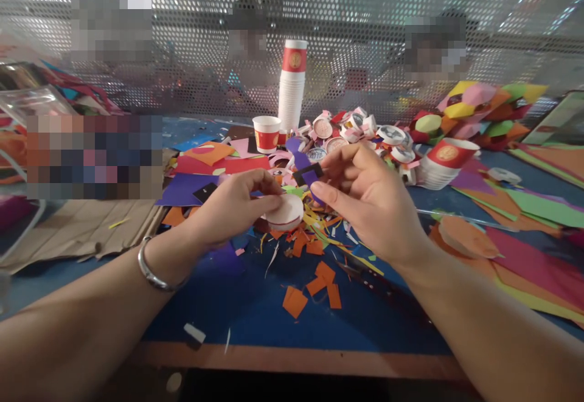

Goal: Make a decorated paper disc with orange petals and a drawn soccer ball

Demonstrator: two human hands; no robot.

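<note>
My left hand (230, 207) pinches a round white piece with a low red-edged rim, like the cut-off bottom of a paper cup (288, 213). Its flat face is turned up. Just to the right, my right hand (376, 207) grips a purple paper strip (312, 179) between thumb and fingers. A small black paper piece (301, 176) lies against that strip; whether they are joined I cannot tell. The two hands are close together but apart, above a litter of paper scraps (319, 241). Orange paper squares (295, 302) lie on the blue table (255, 323) nearer to me.
A tall stack of paper cups (292, 98) stands behind, with a single cup (267, 134) beside it. Decorated cup pieces (351, 125) are heaped at the back. Tilted cups (449, 162) and coloured sheets (542, 262) lie right, cardboard (91, 225) left. A perforated metal screen (191, 73) closes the back.
</note>
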